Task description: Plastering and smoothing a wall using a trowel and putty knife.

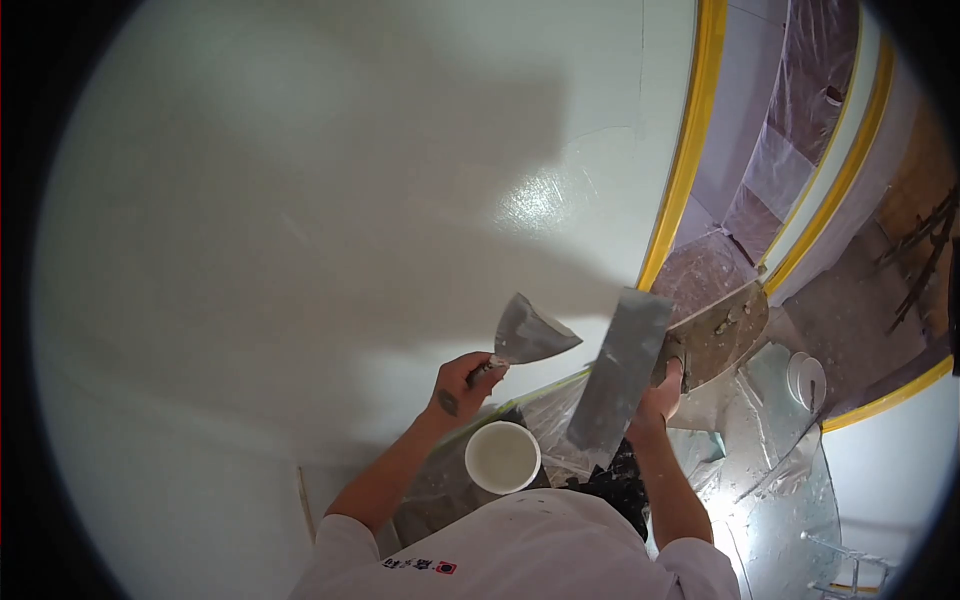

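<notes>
My left hand (466, 387) is closed round the handle of a putty knife (530, 332), its broad grey blade fanning up and to the right with pale filler along the edge. To the right, my right hand (657, 398) grips the handle of a long rectangular plastering trowel (620, 372), whose flat metal face is tilted and lightly smeared. The two tools are apart. Beyond them rises a smooth whitish wall (330, 220), with a wet-looking shine near its middle and shadows across it. Below and between my hands stands a white bucket (503, 457) with pale material inside.
Yellow tape (690, 150) edges the doorway at the right, where plastic sheeting (775, 180) hangs. A stained board (725, 335) lies behind the trowel. Plastic film covers the floor, with another white bucket (806, 380) at the right. A metal frame (855, 555) stands lower right.
</notes>
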